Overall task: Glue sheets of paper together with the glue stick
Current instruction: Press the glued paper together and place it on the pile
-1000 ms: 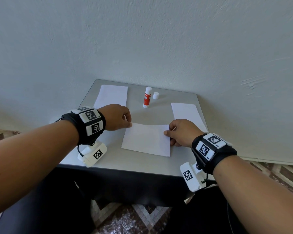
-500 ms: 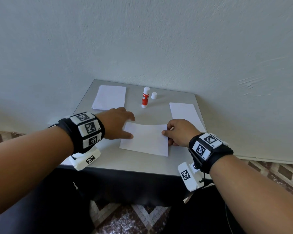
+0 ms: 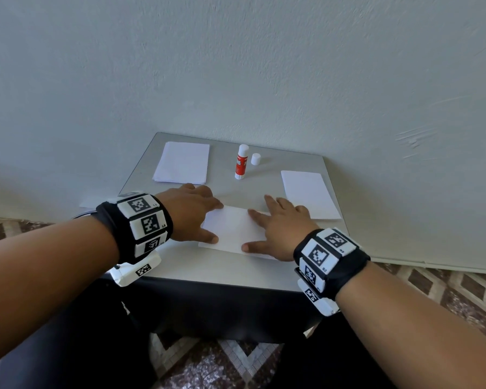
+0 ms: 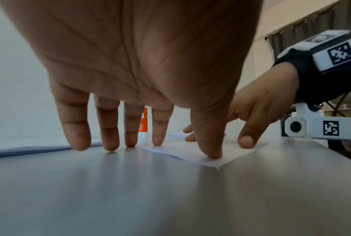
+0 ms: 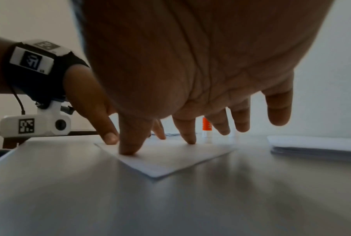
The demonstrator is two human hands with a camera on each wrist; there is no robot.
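A white sheet of paper [image 3: 232,231] lies flat at the table's front middle. My left hand [image 3: 204,220] lies spread over its left edge, thumb pressing the near left corner [image 4: 210,151] and fingers straight. At the sheet's right side my right hand [image 3: 267,231] lies flat, its thumb [image 5: 130,143] and index finger pressing down on the paper [image 5: 180,159]. Neither hand holds anything. The red and white glue stick [image 3: 241,165] stands uncapped at the back of the table, with its white cap [image 3: 255,159] beside it.
A stack of white sheets [image 3: 183,166] lies at the back left and another stack [image 3: 309,193] at the right of the grey table [image 3: 180,265]. A pale wall rises just behind the table. Patterned floor tiles show below.
My right hand has gone from pinching the sheet's right edge to lying flat on it. The left hand spread out and moved onto the sheet's left edge.
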